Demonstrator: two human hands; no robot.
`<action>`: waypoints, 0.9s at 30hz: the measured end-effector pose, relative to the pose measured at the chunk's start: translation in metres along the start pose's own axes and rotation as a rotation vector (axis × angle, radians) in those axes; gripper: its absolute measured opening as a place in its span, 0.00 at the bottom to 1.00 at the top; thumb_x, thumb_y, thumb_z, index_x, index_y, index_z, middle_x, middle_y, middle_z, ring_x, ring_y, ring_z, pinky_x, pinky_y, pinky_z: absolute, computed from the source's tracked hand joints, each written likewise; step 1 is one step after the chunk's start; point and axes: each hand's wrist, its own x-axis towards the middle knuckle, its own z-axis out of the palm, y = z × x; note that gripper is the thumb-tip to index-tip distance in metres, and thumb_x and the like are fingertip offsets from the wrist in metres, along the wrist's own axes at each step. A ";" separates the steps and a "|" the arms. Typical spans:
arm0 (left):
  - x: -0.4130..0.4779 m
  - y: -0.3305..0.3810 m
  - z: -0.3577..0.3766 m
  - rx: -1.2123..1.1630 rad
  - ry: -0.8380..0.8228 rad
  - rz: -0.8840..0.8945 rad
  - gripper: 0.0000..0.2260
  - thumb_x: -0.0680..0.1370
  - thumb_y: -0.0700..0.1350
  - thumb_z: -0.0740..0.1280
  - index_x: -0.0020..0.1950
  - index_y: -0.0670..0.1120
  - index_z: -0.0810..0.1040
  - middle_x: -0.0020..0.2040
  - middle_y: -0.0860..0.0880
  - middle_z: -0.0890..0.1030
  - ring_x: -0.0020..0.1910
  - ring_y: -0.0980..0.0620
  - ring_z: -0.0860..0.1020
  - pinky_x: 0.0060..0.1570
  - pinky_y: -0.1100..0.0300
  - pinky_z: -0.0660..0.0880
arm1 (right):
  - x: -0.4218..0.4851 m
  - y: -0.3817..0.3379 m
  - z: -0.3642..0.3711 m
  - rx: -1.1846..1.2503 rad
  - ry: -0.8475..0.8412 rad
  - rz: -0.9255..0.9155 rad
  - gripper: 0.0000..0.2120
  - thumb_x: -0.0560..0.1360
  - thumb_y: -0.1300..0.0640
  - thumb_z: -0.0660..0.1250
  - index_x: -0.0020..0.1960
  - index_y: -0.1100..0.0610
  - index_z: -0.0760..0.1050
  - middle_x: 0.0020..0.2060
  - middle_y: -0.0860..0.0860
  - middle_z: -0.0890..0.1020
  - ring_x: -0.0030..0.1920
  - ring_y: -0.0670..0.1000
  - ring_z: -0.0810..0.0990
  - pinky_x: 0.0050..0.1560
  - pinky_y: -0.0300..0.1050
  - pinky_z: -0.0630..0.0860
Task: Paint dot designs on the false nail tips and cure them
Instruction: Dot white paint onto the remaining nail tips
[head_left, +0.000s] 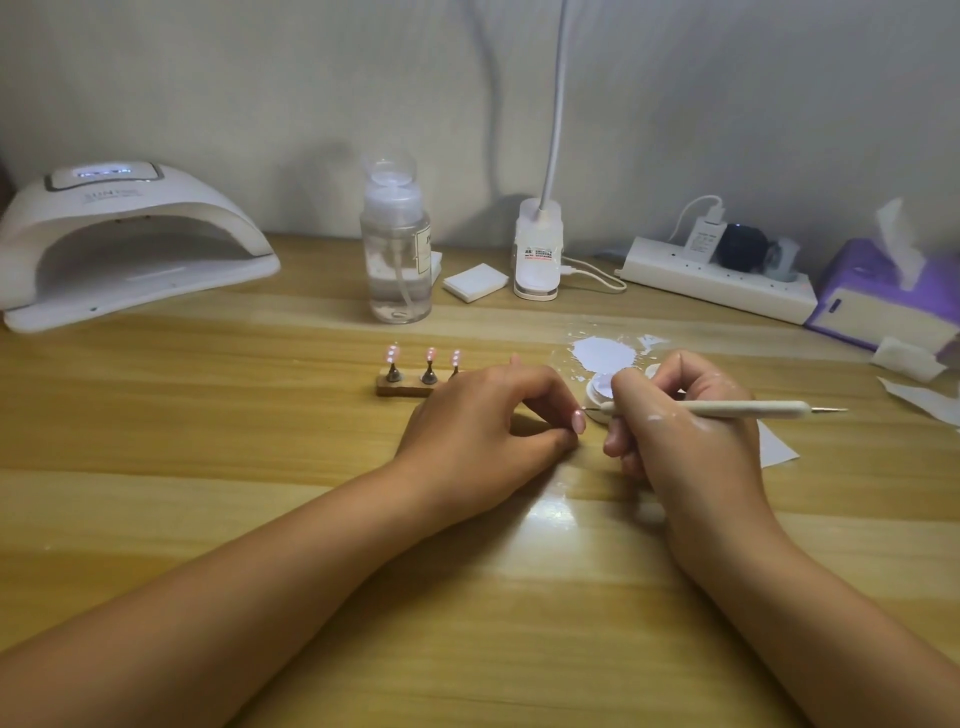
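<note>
Nail stand (402, 387) partly behind left hand (483, 421) pinching nail tip (578, 421), pump bottle (397, 249) beyond

the table (260, 519) is pale wood, varnished smooth (glare at 6 o'clock). at 10 o'clock, the nail lamp (130, 244) is glossy white plastic. the bottle (397, 260) at 12 looks like clear plastic. the nail tip (578, 421) is glossy pink; the pen (727, 409) is matt, with a metal point.

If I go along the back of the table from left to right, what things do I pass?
Nail curing lamp → clear pump bottle → white pad stack → clip lamp base → power strip → purple tissue pack.
</note>
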 end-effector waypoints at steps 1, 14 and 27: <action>0.000 0.000 0.000 -0.003 0.000 0.002 0.04 0.73 0.48 0.72 0.44 0.57 0.81 0.43 0.64 0.83 0.41 0.66 0.76 0.41 0.59 0.71 | 0.000 0.000 0.000 0.035 0.023 -0.003 0.17 0.70 0.63 0.67 0.26 0.51 0.66 0.20 0.53 0.75 0.20 0.45 0.69 0.21 0.34 0.65; -0.002 0.002 0.000 0.044 0.023 0.022 0.04 0.74 0.49 0.73 0.43 0.58 0.81 0.44 0.65 0.82 0.40 0.71 0.74 0.39 0.73 0.61 | 0.018 0.008 -0.012 0.001 0.153 -0.140 0.14 0.82 0.48 0.65 0.42 0.53 0.82 0.29 0.42 0.79 0.28 0.43 0.72 0.35 0.41 0.65; -0.003 0.004 0.000 0.041 0.035 0.033 0.05 0.73 0.47 0.73 0.43 0.57 0.81 0.41 0.64 0.81 0.34 0.75 0.71 0.43 0.77 0.61 | 0.018 0.017 -0.010 -0.248 0.045 -0.218 0.09 0.80 0.50 0.67 0.43 0.53 0.75 0.33 0.42 0.78 0.36 0.40 0.75 0.42 0.42 0.69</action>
